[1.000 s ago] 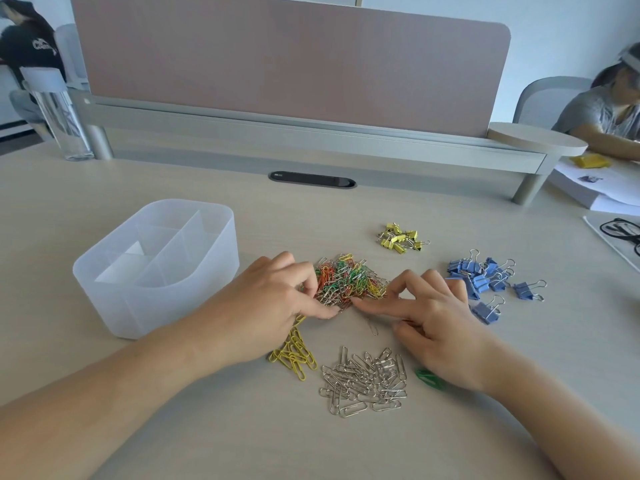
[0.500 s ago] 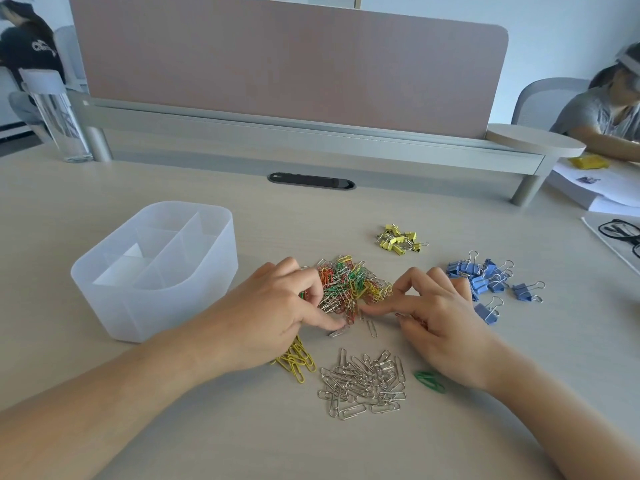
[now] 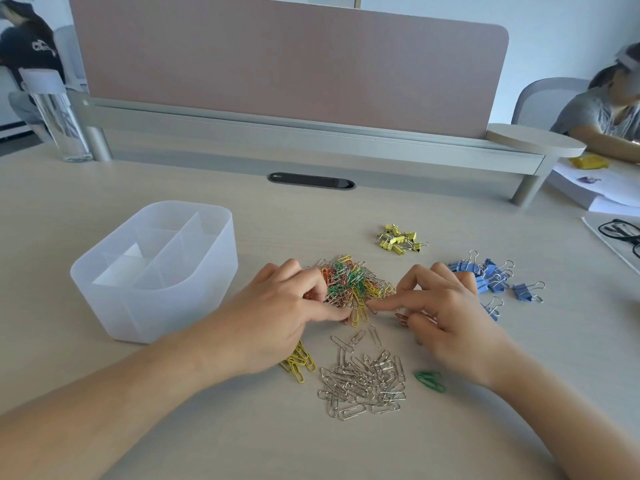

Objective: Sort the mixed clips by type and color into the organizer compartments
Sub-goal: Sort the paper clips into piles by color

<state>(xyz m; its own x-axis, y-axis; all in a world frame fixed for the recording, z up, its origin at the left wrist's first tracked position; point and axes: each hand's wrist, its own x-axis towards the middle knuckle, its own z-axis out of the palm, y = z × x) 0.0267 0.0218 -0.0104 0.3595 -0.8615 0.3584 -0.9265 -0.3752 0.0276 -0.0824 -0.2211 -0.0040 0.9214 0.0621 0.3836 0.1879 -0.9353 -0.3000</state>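
Left hand (image 3: 277, 313): knuckles up, fingers curled onto the near-left edge of the mixed pile (image 3: 349, 282), index laid out flat with its tip on a clip. Gripping or only pressing, cannot tell.

Right hand (image 3: 446, 317): index stretched towards the left index, tips near but apart, at the pile's near edge. Other fingers curled, with orange clips (image 3: 401, 318) poking out from under them. Held or merely covered, cannot tell.

Just beyond the fingertips, between the hands: the mixed pile, on the desk (image 3: 346, 452).
Nearer than the fingertips, between the wrists: silver clips (image 3: 363, 379), spread loose.
Half under the left hand: yellow clips (image 3: 299, 363).
Just beside the right wrist, inner side: green clips (image 3: 429, 381).
Beyond the right hand, partly behind its knuckles: blue binder clips (image 3: 488, 278).
Farther beyond the pile: yellow binder clips (image 3: 398, 237).
Just left of the left hand: organizer (image 3: 145, 313), translucent, with several compartments.
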